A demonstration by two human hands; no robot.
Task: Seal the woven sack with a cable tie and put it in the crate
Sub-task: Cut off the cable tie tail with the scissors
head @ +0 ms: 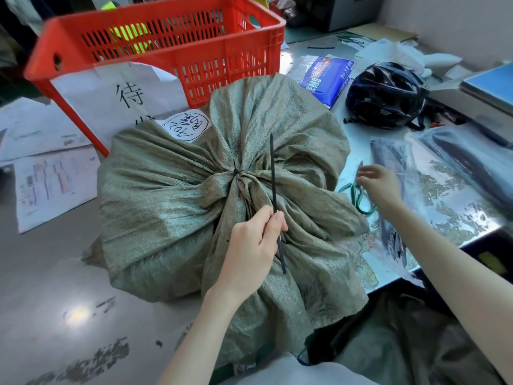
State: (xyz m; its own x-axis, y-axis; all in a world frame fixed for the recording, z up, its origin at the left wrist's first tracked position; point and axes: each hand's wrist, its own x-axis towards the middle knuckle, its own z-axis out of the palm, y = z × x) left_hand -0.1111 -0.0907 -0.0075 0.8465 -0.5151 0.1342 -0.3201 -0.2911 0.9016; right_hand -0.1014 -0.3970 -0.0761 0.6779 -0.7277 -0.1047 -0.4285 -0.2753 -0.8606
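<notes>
A grey-green woven sack [172, 207] lies bulging on the table in front of me. Its neck is gathered and cinched by a black cable tie [236, 172]. My left hand [249, 245] rests on the loose sack mouth and pinches a long, straight black cable tie strip [273, 173] that points up and away from me. My right hand [380, 187] hovers at the sack's right side with fingers apart, just above green-handled cutters [356, 197] lying on the table. The red slatted crate [236, 68] stands behind the sack, its open top tilted toward me.
A white paper sign [122, 95] hangs on the crate front. Printed papers [50, 179] lie at the left. A black helmet [385, 95], a blue packet [327, 76] and clear bags of black cable ties [394, 162] crowd the right side.
</notes>
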